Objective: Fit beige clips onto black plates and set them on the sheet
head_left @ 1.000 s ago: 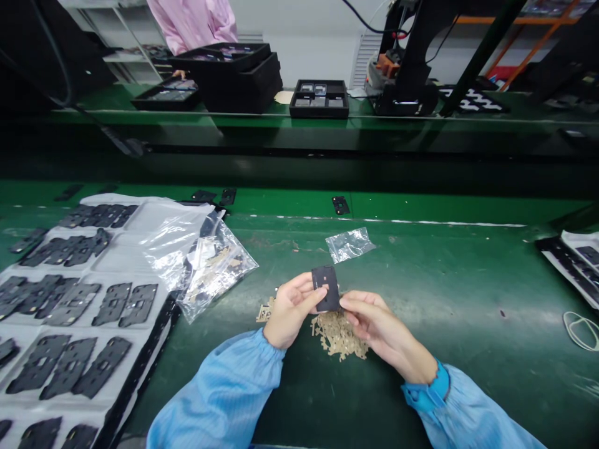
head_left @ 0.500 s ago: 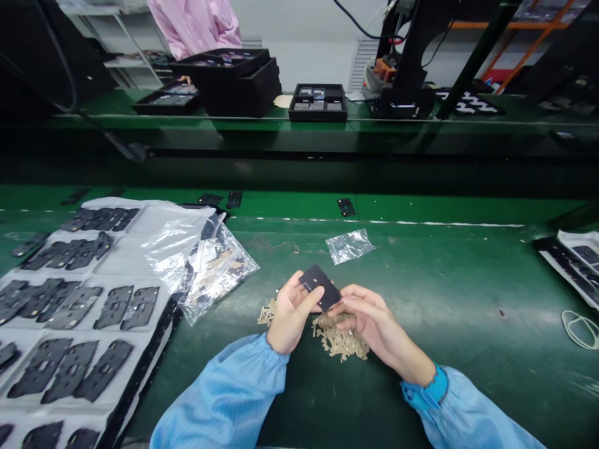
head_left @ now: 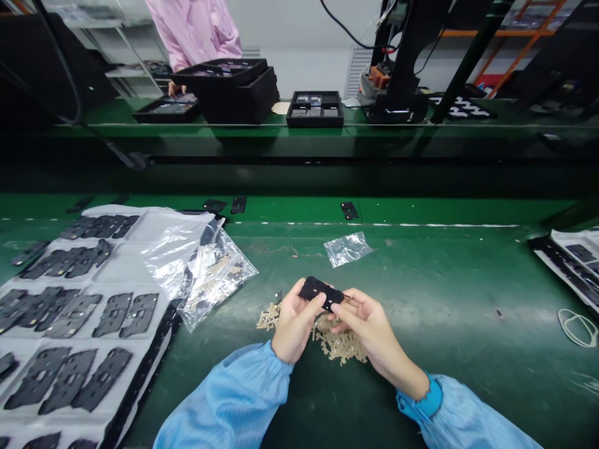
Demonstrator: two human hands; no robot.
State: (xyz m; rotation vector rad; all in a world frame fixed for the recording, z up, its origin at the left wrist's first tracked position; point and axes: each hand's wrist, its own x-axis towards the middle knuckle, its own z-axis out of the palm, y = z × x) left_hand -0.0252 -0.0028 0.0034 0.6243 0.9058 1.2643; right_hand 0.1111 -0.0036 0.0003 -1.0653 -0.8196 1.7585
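Observation:
Both hands hold a small flat black plate point(head_left: 321, 292) just above the green table point(head_left: 444, 293). My left hand point(head_left: 296, 323) pinches its left end with thumb on top. My right hand point(head_left: 367, 324) has its fingers closed at the plate's right end. The plate lies almost edge-on to the camera. Under the hands sits a heap of small tan cut-out pieces point(head_left: 339, 344), partly covered by the right hand. Both arms wear light blue sleeves.
A white tray point(head_left: 124, 262) of several black plates lies at the left, with clear plastic bags point(head_left: 210, 271) on its edge and a small bag point(head_left: 349, 248) further back. Black trays point(head_left: 314, 107) and a person in pink point(head_left: 194, 28) are across the far bench. Rubber bands point(head_left: 578, 327) lie right.
The black plate has been tipped from upright, face toward the camera, down to nearly flat. Both hands kept hold of it and stayed over the tan pieces.

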